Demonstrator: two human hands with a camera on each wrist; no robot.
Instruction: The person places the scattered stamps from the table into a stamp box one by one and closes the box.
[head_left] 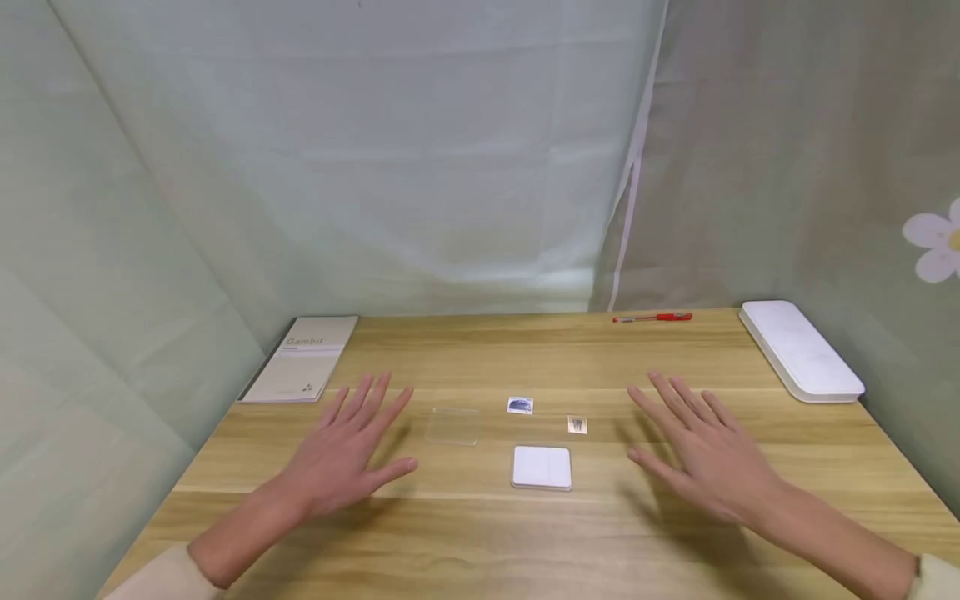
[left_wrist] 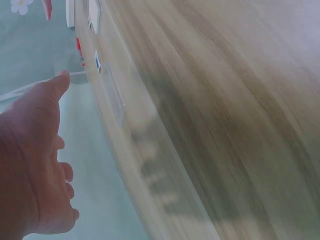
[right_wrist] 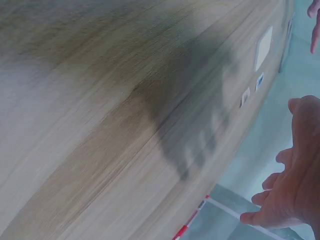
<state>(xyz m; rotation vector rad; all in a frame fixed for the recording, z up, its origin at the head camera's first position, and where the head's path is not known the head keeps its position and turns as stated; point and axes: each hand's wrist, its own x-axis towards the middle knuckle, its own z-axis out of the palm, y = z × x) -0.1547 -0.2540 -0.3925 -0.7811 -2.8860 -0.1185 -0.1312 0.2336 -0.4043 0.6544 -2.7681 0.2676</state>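
Left hand (head_left: 343, 460) and right hand (head_left: 711, 461) hover empty, fingers spread, seemingly to leave the white-topped case (head_left: 542, 467) between them unobstructed.

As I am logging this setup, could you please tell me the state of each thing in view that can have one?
Left hand: open, fingers spread, empty
Right hand: open, fingers spread, empty
Clear rectangle: lying flat
White block: lying flat, nothing on top
Bluish stamp: flat, picture up
Pale stamp: flat, picture up
Notebook: closed, flat
Red pen: lying down
White case: lying flat
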